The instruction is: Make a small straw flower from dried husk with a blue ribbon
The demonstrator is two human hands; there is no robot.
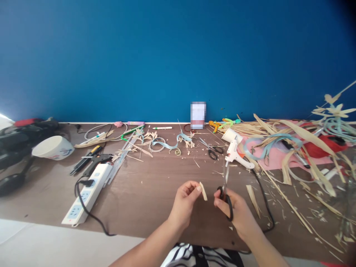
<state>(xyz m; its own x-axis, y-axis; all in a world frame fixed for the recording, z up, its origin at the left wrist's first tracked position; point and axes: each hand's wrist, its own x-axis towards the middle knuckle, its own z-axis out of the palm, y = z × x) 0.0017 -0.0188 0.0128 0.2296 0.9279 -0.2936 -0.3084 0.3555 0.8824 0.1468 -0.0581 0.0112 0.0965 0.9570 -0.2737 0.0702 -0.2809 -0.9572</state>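
Observation:
Between the thumb and fingers of my left hand (187, 200) is a short, pale piece of dried husk (203, 191), pinched near its upper end. To its right, my right hand (236, 211) grips a pair of black-handled scissors (229, 207), with fingers through the handle loops. The blades point up and away from me, apart from the husk piece. Both hands are raised over the front of the brown table (144, 207). Just right of my right hand, a loose husk strip (253, 200) lies on the table.
A white glue gun (236, 154) stands beyond my right hand, its black cord curving to the right. Second scissors (211, 149) lie farther back. Husk strips (280, 137) pile at right. A power strip (89, 194), dark glue gun (97, 163) and white bowl (53, 147) are at left.

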